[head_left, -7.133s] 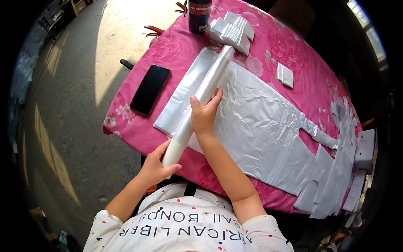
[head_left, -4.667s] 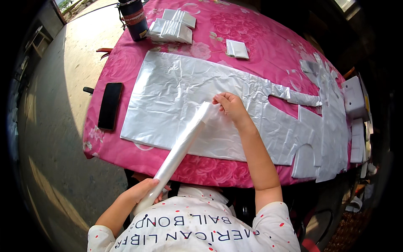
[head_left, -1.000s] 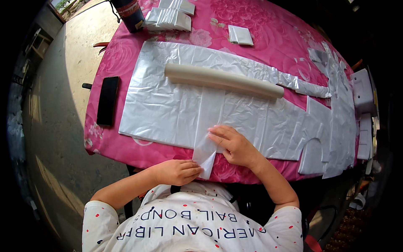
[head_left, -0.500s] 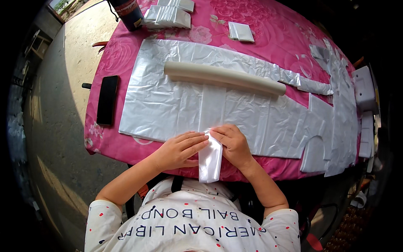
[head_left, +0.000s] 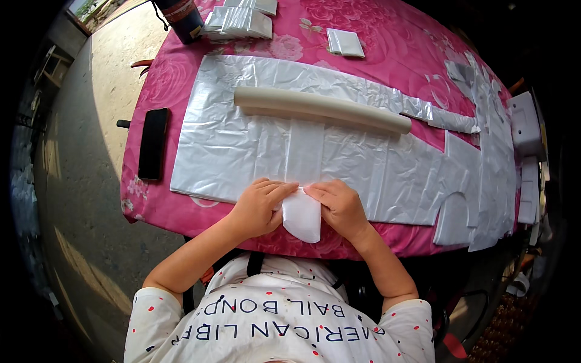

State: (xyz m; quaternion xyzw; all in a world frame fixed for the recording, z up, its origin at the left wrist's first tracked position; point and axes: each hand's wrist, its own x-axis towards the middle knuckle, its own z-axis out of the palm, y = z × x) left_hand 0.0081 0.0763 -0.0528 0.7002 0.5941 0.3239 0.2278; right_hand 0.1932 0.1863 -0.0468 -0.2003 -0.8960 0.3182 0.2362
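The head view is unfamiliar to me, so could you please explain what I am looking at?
There is no machine here: a person works with two bare hands. A wide fisheye camera on the person's head looks down, so edges curve. The left hand and right hand pinch a narrow, whitish plastic strip between their fingers, its end hanging toward the person. Beyond them, a pale tube lies across a large silvery plastic sheet. The pink flowered tablecloth also carries a dark phone, folded plastic packets and a dark bottle near the far edge.
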